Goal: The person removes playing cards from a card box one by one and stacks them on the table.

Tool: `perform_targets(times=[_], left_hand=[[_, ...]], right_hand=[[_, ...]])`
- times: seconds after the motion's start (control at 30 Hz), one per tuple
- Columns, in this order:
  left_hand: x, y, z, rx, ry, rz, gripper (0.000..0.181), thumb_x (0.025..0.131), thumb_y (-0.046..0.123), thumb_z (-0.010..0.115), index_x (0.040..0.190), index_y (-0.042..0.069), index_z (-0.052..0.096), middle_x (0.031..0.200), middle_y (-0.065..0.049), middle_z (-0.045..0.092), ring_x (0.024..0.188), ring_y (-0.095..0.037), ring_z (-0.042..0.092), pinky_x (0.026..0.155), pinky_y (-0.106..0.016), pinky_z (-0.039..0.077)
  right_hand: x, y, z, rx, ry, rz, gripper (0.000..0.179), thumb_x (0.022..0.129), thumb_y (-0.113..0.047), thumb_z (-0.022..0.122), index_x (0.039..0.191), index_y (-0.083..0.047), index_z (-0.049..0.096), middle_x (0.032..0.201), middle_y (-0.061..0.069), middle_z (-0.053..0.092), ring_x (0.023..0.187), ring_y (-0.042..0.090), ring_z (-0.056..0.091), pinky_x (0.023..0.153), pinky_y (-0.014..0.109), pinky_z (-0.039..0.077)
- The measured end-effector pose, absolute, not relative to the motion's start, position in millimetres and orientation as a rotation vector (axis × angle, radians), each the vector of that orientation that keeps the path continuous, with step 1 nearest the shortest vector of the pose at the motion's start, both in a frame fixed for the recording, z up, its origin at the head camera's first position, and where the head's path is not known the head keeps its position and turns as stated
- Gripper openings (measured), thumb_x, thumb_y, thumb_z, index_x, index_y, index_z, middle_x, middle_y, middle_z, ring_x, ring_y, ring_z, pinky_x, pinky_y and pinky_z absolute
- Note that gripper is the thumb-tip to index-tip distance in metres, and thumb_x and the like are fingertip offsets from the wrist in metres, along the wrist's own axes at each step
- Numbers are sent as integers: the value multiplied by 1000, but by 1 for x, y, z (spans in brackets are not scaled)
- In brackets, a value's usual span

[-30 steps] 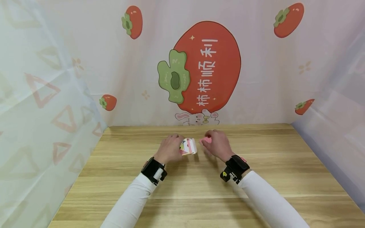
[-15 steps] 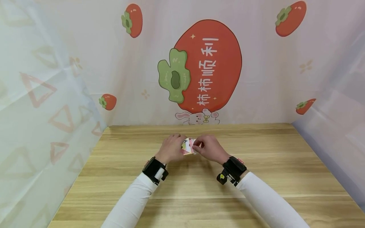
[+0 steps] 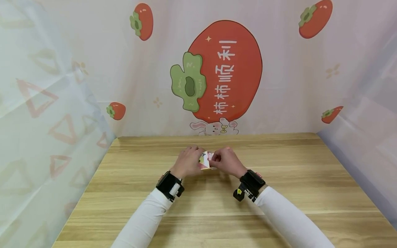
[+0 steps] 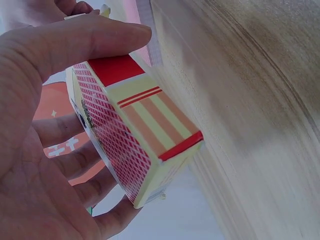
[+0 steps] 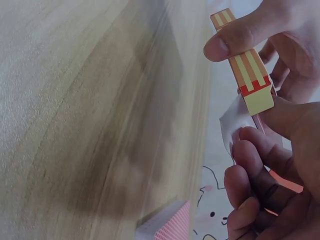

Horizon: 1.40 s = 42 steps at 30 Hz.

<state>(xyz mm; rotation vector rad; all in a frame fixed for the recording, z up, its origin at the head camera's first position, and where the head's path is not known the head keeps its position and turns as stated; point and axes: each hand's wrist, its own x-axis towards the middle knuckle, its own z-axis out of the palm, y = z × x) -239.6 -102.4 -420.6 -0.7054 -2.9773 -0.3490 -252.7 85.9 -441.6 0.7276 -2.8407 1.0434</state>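
Note:
My left hand (image 3: 187,162) grips a playing-card box (image 3: 203,162), thumb along one narrow side and fingers on the opposite side. The box (image 4: 135,120) has red lattice print and orange-and-cream striped sides, and is held tilted above the table. At its open end my right hand (image 3: 228,163) pinches the end, fingers curled by a pale flap (image 5: 234,122) and thumb by a cream side tab (image 5: 260,101). A stack of pink-patterned playing cards (image 5: 172,222) lies on the table near the right hand, mostly hidden by it in the head view.
The wooden table (image 3: 198,213) runs back to a curtain (image 3: 279,113) printed with persimmons and a rabbit. Another light curtain (image 3: 37,137) hangs along the left side. Black camera straps (image 3: 170,186) sit on both wrists.
My right hand has moved left from the pink-backed cards to the box's open end, and its fingers now work at the flap. The left hand keeps its grip on the box.

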Motion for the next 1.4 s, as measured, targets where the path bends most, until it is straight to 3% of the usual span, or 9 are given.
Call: perform_targets(times=[0.4,1.0,1.23,1.4], left_hand=[[-239,-105,-421,-711,-2986,-332,69,62,29,77,125,15,52,112,-4,52,104,-25,48,86,-48,38],[-239,-114,-422,-645,-3006,-353,71,60,29,79,124,14,53,115,-5,53,108,-27,48,91,-49,36],[-239,-114,-422,-641,-3007,-365,70,61,27,79,124,14,53,114,-5,53,107,-26,47,92,-49,35],[-239,-113,-422,-633,-3019,-381,69,62,27,78,125,14,52,117,-5,52,111,-27,47,94,-50,33]], right_hand=[[-252,92,-443,756,-2862,1182,20,80,-31,68,68,-18,60,63,-4,54,56,13,46,52,27,37],[-251,116,-441,560,-2938,1296,19,85,-29,64,75,-13,58,71,2,53,65,17,46,59,30,36],[-250,118,-431,550,-2880,1181,17,81,-30,68,85,-15,61,76,-1,57,66,16,51,59,31,41],[-248,113,-417,720,-2793,902,28,76,-30,72,96,-13,63,90,0,57,82,17,52,70,30,43]])
